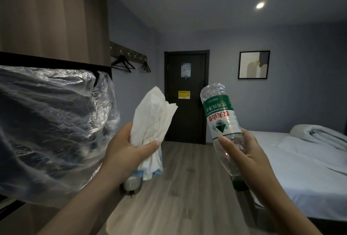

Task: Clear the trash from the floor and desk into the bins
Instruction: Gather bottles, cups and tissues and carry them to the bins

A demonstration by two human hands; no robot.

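Observation:
My left hand [127, 150] grips a bunch of crumpled white tissue paper [154, 120], held up at chest height with its loose end pointing up. My right hand [242, 152] holds an empty clear plastic water bottle [219, 120] with a white, green and red label. The bottle is upside down, its green cap [239, 185] below my palm. Both hands are raised side by side in front of me, apart from each other. No bin shows in this view.
A large clear plastic bag [47, 122] hangs over a dark object at the left under a wooden cabinet [52, 13]. A bed [304, 163] with white bedding fills the right. Wood floor [184, 187] runs ahead to a dark door [185, 95]. A small whitish object [131, 183] lies below my left hand.

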